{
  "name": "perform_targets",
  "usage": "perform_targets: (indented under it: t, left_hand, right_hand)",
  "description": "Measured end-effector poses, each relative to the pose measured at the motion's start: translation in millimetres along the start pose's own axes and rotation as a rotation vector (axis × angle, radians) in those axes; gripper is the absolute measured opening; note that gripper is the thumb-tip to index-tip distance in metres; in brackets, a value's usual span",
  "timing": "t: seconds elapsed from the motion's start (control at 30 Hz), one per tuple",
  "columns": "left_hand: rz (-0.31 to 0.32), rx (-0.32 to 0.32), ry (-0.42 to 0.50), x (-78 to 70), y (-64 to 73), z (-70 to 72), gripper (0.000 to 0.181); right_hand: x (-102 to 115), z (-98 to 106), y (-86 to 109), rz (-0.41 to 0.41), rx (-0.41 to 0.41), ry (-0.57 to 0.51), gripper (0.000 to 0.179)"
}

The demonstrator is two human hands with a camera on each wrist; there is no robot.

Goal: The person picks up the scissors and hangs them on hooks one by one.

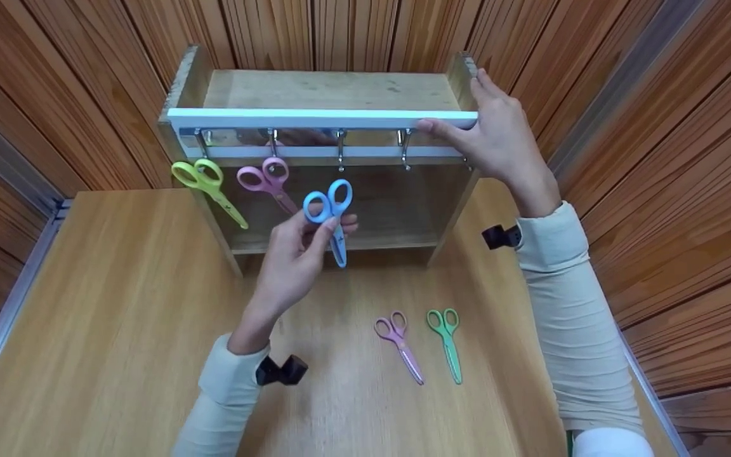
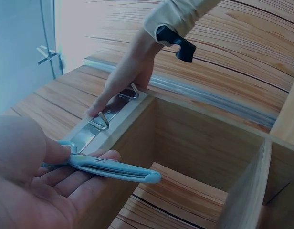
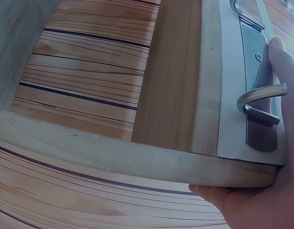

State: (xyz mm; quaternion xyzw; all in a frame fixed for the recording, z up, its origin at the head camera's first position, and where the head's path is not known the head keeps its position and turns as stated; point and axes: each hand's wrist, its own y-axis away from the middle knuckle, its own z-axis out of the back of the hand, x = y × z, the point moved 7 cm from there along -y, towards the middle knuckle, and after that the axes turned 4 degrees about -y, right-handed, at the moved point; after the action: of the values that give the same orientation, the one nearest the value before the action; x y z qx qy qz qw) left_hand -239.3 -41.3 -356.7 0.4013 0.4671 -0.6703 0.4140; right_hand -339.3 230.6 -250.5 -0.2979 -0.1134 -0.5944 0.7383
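Note:
My left hand [image 1: 289,257] pinches a pair of light blue scissors [image 1: 338,244] between thumb and fingers, handles up and blades down. It is in front of the wooden shelf [image 1: 334,89], below the middle hook [image 1: 341,152] of a white hook rail [image 1: 315,118]. In the left wrist view the blue scissors [image 2: 118,171] lie closed across the fingers. Yellow-green scissors [image 1: 207,184] hang at the leftmost hook, and pink scissors [image 1: 268,181] at the second. My right hand [image 1: 505,139] grips the shelf's right upper corner, thumb on the rail, fingers along the outer side.
Purple-pink scissors [image 1: 397,339] and green scissors [image 1: 448,343] lie side by side on the wooden table [image 1: 118,317], in front of the shelf. Another hook [image 1: 406,152] is right of the middle one. Wood-patterned walls [image 1: 689,158] stand behind and at both sides.

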Motion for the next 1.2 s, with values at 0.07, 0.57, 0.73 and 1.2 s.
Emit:
perform_targets:
  t: [0.07, 0.57, 0.73, 1.2]
  left_hand:
    - [-0.020, 0.008, 0.006, -3.1, -4.7, 2.4, 0.028]
    - [-0.017, 0.027, 0.042, 5.8, -25.4, 3.8, 0.028]
    - [0.009, 0.044, 0.079, 11.4, -31.0, 2.5, 0.030]
    - [0.084, 0.072, 0.097, 24.0, -38.3, 4.4, 0.036]
  right_hand:
    - [0.6, 0.2, 0.1, 0.005, -0.003, -0.001, 0.121]
    - [-1.0, -1.6, -0.5, 0.006, 0.000, -0.008, 0.120]
    - [0.1, -2.0, -0.3, -0.001, 0.000, -0.007, 0.121]
    - [2.4, 0.7, 1.1, 0.007, -0.019, 0.014, 0.121]
